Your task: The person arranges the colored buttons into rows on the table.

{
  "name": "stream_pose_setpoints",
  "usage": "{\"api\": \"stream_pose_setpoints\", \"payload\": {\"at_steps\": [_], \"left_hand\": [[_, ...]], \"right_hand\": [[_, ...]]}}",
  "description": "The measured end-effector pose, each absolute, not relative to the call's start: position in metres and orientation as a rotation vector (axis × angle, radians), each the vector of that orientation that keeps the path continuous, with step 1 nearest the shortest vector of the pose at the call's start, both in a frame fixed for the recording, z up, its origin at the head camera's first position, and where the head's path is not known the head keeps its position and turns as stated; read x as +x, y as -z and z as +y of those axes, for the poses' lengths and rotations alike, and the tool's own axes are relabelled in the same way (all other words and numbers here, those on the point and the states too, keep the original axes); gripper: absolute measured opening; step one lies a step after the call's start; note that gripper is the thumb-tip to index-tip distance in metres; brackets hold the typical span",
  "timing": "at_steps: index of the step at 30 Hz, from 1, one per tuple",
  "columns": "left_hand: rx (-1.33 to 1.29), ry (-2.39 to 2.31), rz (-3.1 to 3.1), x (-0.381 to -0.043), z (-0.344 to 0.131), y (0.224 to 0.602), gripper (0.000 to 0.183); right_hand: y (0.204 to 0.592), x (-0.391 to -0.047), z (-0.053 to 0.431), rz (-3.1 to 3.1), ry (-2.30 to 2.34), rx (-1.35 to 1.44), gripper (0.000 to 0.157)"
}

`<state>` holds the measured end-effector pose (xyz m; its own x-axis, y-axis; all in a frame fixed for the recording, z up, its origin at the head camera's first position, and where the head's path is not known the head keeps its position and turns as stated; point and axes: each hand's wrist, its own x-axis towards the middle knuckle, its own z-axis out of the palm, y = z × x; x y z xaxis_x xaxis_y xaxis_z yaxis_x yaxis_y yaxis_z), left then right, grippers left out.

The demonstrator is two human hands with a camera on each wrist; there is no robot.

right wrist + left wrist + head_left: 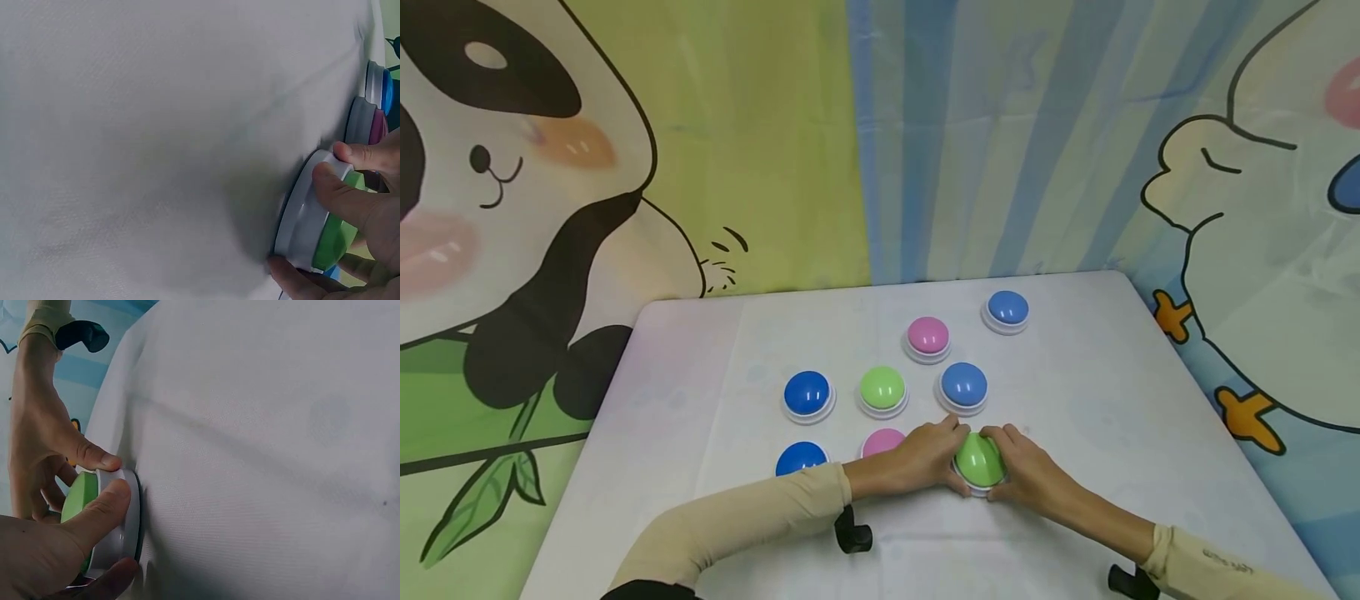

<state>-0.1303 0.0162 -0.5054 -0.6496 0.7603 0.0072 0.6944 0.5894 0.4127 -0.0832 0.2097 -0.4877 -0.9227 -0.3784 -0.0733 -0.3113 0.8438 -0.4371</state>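
Observation:
A green push button [980,460] with a domed top and white round base sits on the white-covered table, near the front of a group of similar buttons. My left hand [921,458] grips its left side, and my right hand [1033,471] grips its right side. In the left wrist view, both thumbs press the white base [119,531] while fingers curl behind the green dome. The right wrist view shows the base resting on or just over the cloth; I cannot tell which. Part of the dome is hidden by fingers.
Behind stand a blue button [964,384], another green button [882,387], a pink button [928,335] and a far blue button [1007,307]. A pink button [883,442] and a blue button [801,457] are partly covered by my left arm. Printed cartoon cloth walls surround the table [700,375].

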Motion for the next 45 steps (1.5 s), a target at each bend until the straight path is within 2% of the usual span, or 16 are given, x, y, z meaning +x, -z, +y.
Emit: {"api": "stream_pose_setpoints", "payload": {"at_steps": [9,14,24,32,37,45], "left_hand": [[1.271,-0.449,2.672,-0.130,0.019,0.502,0.072],[1.310,-0.314,2.727,-0.128,0.017,0.501,0.078],[1.346,-0.335,2.713,-0.121,-0.001,0.493,0.091],[1.440,-0.468,2.848,-0.126,-0.018,0.477,0.081],[1.486,-0.533,2.902,-0.137,-0.021,0.468,0.078],[1.346,-0.577,2.955,-0.151,-0.027,0.454,0.070]], "right_hand": [[0.484,-0.085,0.210,2.864,0.576,-0.548,0.082],[0.483,-0.091,0.209,2.840,0.518,-0.589,0.089],[0.477,-0.089,0.211,2.857,0.504,-0.601,0.101],[0.455,-0.087,0.210,3.012,0.503,-0.752,0.087],[0.445,-0.096,0.202,3.001,0.680,-0.829,0.080],[0.426,-0.107,0.188,2.925,0.800,-0.782,0.074]]}}
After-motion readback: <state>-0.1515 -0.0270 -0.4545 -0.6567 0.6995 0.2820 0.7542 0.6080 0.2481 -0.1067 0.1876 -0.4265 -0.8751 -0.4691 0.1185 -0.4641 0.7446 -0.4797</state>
